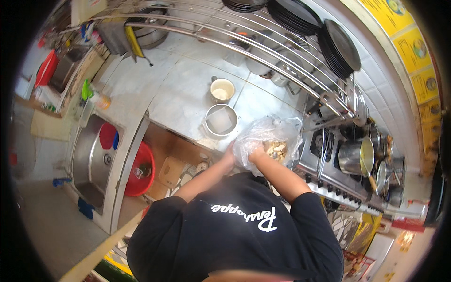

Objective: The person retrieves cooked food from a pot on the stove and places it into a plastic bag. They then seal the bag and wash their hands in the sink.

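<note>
Covering the worktop (181, 96): pale, bluish-white tile, faintly marbled, cut by thin joints
Overhead: curved metal rack (197, 32) with stacks of round black plates (342, 44)
Left side: brushed steel sink (90, 162), smooth red plastic basin (136, 188) set lower, beside it
Right side: metal stove (307, 156) bearing a round, shiny pot (350, 158)
Mug (221, 101): cream inside, handled, just beyond the white container
White container (219, 136): round, deep, with a pale squarish item in its mouth
Bag (292, 128): clear, crinkled, glossy plastic, mouth spread wide; at the worktop's near edge, between white container and stove
Food pieces (277, 152): tan to cream, irregular, heaped inside the bag
Right hand (256, 153): reaching into the bag, fingers hidden; cannot tell whether closed
Left hand (230, 157): against the bag's left side, partly covered; cannot tell whether gripping
</note>
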Tool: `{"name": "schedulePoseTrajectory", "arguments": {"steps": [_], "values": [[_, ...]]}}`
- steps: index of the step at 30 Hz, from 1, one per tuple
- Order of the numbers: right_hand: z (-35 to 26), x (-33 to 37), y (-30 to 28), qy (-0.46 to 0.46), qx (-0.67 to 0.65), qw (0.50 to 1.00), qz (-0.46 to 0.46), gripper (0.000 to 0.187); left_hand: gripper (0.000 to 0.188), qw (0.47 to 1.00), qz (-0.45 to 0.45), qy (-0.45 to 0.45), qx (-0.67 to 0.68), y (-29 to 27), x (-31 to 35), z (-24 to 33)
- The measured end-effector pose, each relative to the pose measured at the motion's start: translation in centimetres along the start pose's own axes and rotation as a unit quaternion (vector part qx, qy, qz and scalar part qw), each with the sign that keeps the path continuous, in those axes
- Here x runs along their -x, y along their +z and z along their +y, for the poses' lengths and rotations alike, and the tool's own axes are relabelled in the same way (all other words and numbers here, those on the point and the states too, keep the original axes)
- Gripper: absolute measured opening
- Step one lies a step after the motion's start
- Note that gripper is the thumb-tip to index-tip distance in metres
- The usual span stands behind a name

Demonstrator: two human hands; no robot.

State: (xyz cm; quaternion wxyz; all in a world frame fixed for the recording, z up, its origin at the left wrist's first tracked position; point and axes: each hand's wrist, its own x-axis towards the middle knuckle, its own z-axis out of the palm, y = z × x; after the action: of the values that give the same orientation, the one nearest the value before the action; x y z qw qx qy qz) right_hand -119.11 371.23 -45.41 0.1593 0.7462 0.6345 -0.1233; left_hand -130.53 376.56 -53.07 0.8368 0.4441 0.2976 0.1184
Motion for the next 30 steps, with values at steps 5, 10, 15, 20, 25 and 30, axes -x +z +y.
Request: {"name": "schedulePoseTrajectory", "arguments": {"steps": [5, 10, 15, 20, 25, 30], "values": [[1.3, 0.0, 0.2, 0.114, -0.090, 0.989, 0.001, 0.036, 0.047, 0.971, -0.023, 0.036, -0.236, -1.3, -5.8, -5.3], [2.7, -0.1, 1.3, 0.167, -0.084, 0.982, 0.029, 0.035, 0.042, 0.844, 0.057, 0.022, -0.533, -0.2, -6.8, -5.1], [3.7, 0.2, 7.5, 0.196, -0.155, 0.950, 0.187, 0.036, 0.037, 0.847, 0.142, 0.056, -0.509, 0.2, -7.5, -2.7], [5.8, 2.0, 10.4, -0.021, -0.740, 0.586, 0.328, 0.028, 0.038, 0.803, 0.072, -0.025, -0.591, -2.8, -10.9, -5.1], [8.2, 8.5, 3.2, 0.083, -0.425, 0.889, 0.145, 0.024, 0.039, 0.841, 0.115, -0.082, -0.522, -3.3, -9.7, -6.7], [8.3, 9.1, 0.9, 0.088, -0.524, 0.833, 0.155, 0.037, 0.041, 0.870, 0.150, -0.125, -0.452, -2.4, -6.1, -7.1]]}}
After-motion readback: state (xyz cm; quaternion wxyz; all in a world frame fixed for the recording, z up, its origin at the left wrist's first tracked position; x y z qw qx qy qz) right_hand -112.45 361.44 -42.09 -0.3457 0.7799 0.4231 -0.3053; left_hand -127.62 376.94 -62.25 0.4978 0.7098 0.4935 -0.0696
